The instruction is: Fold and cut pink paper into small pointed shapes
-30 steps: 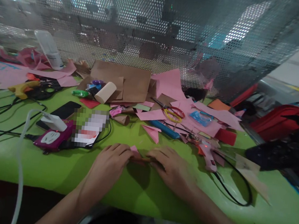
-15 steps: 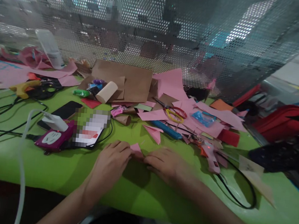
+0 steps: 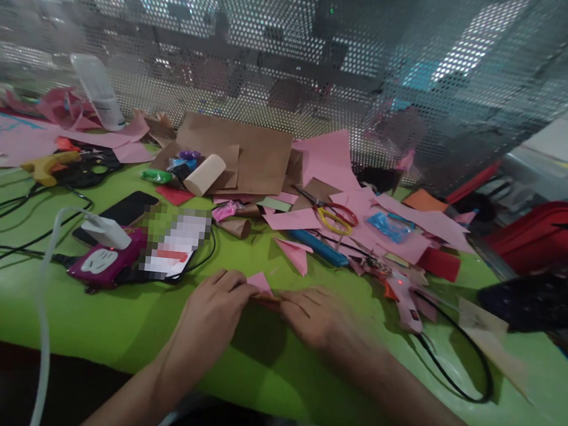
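Both of my hands rest on the green table (image 3: 103, 316), meeting over a small folded pink paper piece (image 3: 260, 282). My left hand (image 3: 211, 313) has its fingers curled and pinched on the left edge of the paper. My right hand (image 3: 319, 317) presses on the right side of the paper with fingers close together; it is a little blurred. Most of the paper is hidden under the fingers. Another folded pink triangle (image 3: 295, 254) lies just beyond my hands.
Scissors with red and yellow handles (image 3: 331, 214), a blue pen (image 3: 318, 248), pink sheets, brown paper (image 3: 249, 156) and a paper roll (image 3: 204, 174) lie behind. Two glue guns (image 3: 403, 301) (image 3: 47, 167), cables, a phone (image 3: 123, 209) and a magenta gadget (image 3: 103, 262) lie around.
My hands have drawn closer together over the pink paper, and the right hand has shifted slightly left. The view has tilted a little.
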Demonstrator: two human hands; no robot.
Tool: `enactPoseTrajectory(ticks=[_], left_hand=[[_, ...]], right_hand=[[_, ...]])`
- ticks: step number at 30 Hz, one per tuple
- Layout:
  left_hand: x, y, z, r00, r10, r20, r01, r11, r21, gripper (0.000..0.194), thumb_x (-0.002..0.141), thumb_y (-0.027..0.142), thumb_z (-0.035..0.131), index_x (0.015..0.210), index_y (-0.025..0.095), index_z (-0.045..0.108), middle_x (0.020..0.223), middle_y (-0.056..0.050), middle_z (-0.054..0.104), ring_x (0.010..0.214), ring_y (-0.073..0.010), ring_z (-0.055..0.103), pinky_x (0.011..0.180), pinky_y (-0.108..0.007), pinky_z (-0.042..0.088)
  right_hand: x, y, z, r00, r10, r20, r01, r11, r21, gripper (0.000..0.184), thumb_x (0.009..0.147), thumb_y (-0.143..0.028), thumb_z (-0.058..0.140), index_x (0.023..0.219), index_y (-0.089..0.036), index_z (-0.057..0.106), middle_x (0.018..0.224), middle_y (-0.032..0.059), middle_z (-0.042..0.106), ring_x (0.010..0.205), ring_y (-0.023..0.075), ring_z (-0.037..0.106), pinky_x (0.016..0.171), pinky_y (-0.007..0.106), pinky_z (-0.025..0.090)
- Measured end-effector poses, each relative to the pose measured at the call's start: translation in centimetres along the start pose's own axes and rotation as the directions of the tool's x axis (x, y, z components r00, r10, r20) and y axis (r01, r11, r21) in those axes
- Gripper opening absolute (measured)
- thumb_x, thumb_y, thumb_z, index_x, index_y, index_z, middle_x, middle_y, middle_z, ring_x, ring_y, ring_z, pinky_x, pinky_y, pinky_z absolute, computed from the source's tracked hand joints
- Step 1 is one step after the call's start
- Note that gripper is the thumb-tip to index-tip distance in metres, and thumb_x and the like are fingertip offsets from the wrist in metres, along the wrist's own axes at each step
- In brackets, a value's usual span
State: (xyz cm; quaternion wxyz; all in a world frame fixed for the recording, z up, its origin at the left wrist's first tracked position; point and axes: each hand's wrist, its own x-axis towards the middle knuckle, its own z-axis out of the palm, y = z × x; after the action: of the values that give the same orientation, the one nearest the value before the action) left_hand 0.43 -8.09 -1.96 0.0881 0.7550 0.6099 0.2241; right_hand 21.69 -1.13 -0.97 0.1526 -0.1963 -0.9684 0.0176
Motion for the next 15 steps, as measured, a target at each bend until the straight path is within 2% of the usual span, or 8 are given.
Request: enactPoseTrajectory(ticks=[2,4,7,10,15], left_hand=[[0.0,0.1,-0.1,1.000,-0.001,0.008,0.001,1.000,0.030,0.038,0.091,0.003,0.049,0.116,0.026,0.066,0.104,-0.004,0.065,0.094,-0.0224,0.057,0.085,-0.038,0.047],[0.1,0.3,-0.2,0.999,-0.002,0.036,-0.001,0.997,0.082,0.045,0.089,0.001,0.050,0.120,0.030,0.064,0.102,-0.004,0.064,0.092,-0.0232,0.057,0.082,-0.039,0.047],[0.0,0.8,-0.3,0.998,0.005,0.062,-0.014,0.989,0.149,0.049,0.086,0.002,0.051,0.122,0.033,0.063,0.100,-0.004,0.063,0.090,-0.0237,0.057,0.078,-0.040,0.046],[0.0,1.2,-0.4,0.998,0.002,0.067,-0.014,0.985,0.169,0.046,0.084,0.002,0.054,0.119,0.030,0.064,0.103,-0.004,0.064,0.095,-0.0245,0.057,0.082,-0.041,0.046],[0.0,1.4,-0.3,0.997,0.004,0.073,-0.015,0.988,0.154,0.040,0.079,0.000,0.056,0.111,0.023,0.066,0.108,-0.007,0.064,0.098,-0.0256,0.058,0.086,-0.043,0.046]], right_hand=[[0.0,-0.1,0.0,0.997,-0.061,0.054,0.068,0.990,-0.125,0.022,0.095,-0.009,0.048,0.099,-0.015,0.068,0.100,0.0138,0.074,0.087,0.0248,0.068,0.075,0.039,0.052],[0.1,-0.3,0.0,0.995,-0.080,0.061,0.090,0.981,-0.172,0.021,0.095,-0.009,0.047,0.099,-0.014,0.067,0.097,0.0139,0.074,0.085,0.0246,0.067,0.074,0.039,0.051],[0.3,-0.5,0.0,0.998,-0.059,-0.007,0.057,0.986,-0.159,0.018,0.094,-0.008,0.048,0.092,-0.014,0.065,0.087,0.0114,0.073,0.079,0.0236,0.066,0.070,0.038,0.049],[0.5,-0.6,0.2,0.998,-0.022,-0.059,0.014,0.991,-0.133,0.017,0.092,-0.009,0.049,0.087,-0.016,0.064,0.080,0.0093,0.071,0.073,0.0226,0.064,0.068,0.037,0.046],[0.8,-1.0,0.2,0.996,0.083,-0.025,-0.085,0.991,-0.104,0.014,0.089,-0.015,0.048,0.084,-0.017,0.062,0.073,0.0073,0.066,0.067,0.0216,0.059,0.064,0.035,0.042]])
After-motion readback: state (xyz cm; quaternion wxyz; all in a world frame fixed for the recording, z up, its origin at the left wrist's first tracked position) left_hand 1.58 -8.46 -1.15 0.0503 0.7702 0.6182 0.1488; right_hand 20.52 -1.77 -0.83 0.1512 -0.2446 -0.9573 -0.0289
